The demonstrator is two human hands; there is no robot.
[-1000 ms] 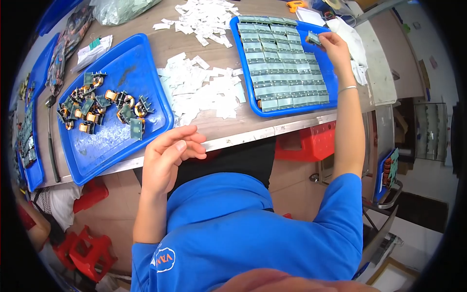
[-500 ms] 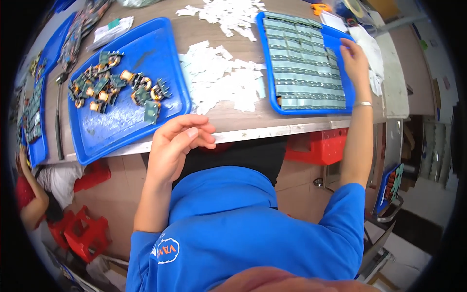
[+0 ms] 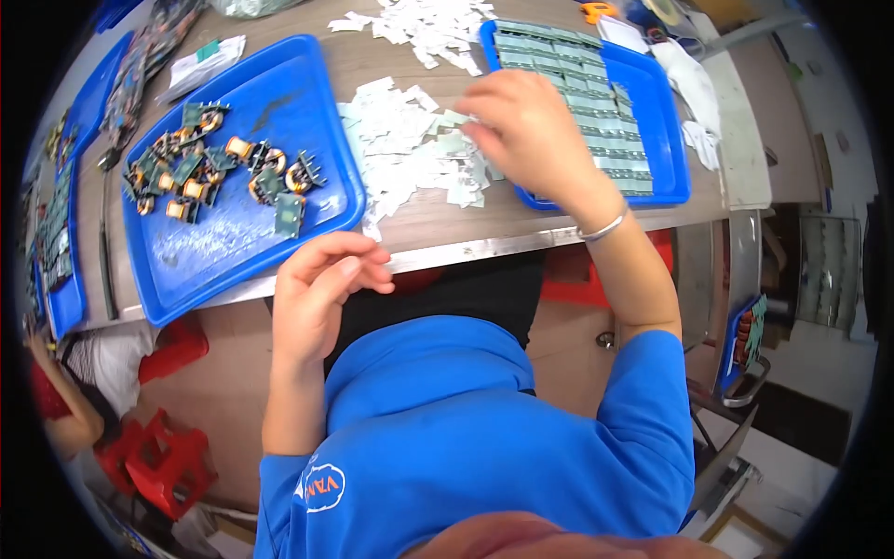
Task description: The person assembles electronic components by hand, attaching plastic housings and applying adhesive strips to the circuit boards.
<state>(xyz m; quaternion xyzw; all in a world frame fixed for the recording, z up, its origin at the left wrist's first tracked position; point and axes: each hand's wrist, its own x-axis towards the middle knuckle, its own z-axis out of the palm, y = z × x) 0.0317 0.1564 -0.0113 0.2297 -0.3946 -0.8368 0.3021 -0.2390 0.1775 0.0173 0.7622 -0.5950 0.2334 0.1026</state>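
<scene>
Right hand: my right hand [image 3: 531,140], upper centre of the frame, back of it toward the camera, fingers bent down at the edge of the paper slips [image 3: 396,154]. Grip: cannot tell whether a slip is pinched; fingertips partly hidden. Bracelet [image 3: 605,226] at the wrist.
Left hand: my left hand [image 3: 317,293], centre-left, loosely curled, nothing in it; beside the bench edge, just below the left tray's near right corner.
Slips: loose white heap, upper centre, between the two trays; a second heap [image 3: 433,33] at the top edge.
Right tray: blue right tray [image 3: 678,149], upper right; board rows [image 3: 605,126] packed close, green with pale strips across. My hand covers part of its left side.
Left tray: blue left tray [image 3: 209,261], left of centre; coil boards [image 3: 191,172] jumbled in it, copper-coloured windings showing.
Far right of bench: crumpled white cloth [image 3: 689,93] alongside the right tray.
Lower left: red stool [image 3: 168,461]; a co-worker's arm [image 3: 70,396] above it.
</scene>
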